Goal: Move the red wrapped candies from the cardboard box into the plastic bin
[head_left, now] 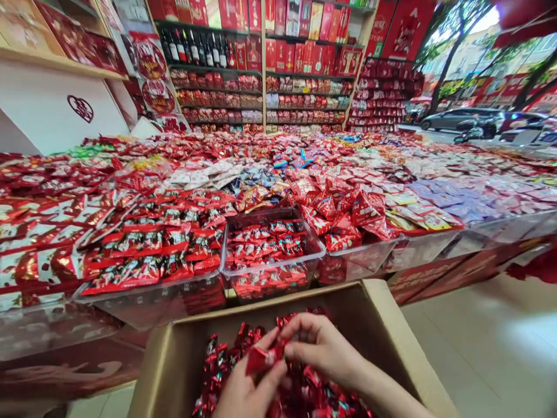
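Over an open cardboard box (389, 325), both my hands are close together. My left hand (250, 383) is closed around a small red wrapped candy (260, 360), with its thumb and fingers on either side. The fingers of my right hand (315, 345) pinch the other end of this red wrapper. Below them, many loose red candies (215, 371) in shiny wrappers lie in the box; my hands hide part of them. Just beyond the box is a clear plastic bin (274, 264) partly filled with similar small red packets.
Bins of red-and-black packets (152, 249) and red triangular bags (343, 215) flank the clear bin. Heaped sweets cover the wide display behind. Shelves (264, 75) with bottles and gift boxes stand at the back. Tiled floor (487, 342) shows at right, parked cars outside.
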Demonstrator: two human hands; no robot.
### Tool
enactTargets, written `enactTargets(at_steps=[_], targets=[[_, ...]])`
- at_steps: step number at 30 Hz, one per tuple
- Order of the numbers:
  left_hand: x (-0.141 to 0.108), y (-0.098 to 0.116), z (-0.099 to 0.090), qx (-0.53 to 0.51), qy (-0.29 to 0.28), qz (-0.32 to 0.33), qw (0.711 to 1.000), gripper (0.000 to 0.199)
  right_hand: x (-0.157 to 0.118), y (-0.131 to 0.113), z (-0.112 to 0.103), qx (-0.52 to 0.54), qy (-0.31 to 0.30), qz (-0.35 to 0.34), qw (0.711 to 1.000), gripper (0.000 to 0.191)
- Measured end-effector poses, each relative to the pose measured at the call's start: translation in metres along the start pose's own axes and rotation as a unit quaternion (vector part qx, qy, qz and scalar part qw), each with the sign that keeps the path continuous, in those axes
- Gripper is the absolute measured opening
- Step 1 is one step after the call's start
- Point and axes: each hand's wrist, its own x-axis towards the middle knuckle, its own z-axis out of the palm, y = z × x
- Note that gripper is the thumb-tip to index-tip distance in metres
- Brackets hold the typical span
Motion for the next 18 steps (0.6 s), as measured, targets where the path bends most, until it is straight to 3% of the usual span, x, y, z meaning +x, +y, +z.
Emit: enactTargets(at_steps=[2,4,6,11,18], targets=[[-0.001,0.014,0.001,-0.078,-0.030,-0.073,0.994,0.053,0.000,-0.005,0.000,0.083,0.015,-0.009,0.996,0.024],[-0.001,0.023,-0.002,-0.174,0.002,-0.117,0.978,0.054,0.001,-0.005,-0.001,0.148,0.043,-0.003,0.988,0.028],[0.000,0.027,-0.003,-0.211,0.054,-0.120,0.969,0.053,0.001,-0.001,-0.001,0.195,0.066,0.012,0.978,0.030],[0.000,0.020,-0.002,-0.169,0.082,-0.076,0.979,0.050,0.004,0.006,0.003,0.220,0.081,0.021,0.972,0.029],[0.001,0.002,-0.013,-0.037,0.033,-0.027,0.998,0.028,0.001,0.020,0.010,0.123,0.034,0.050,0.991,0.024]])
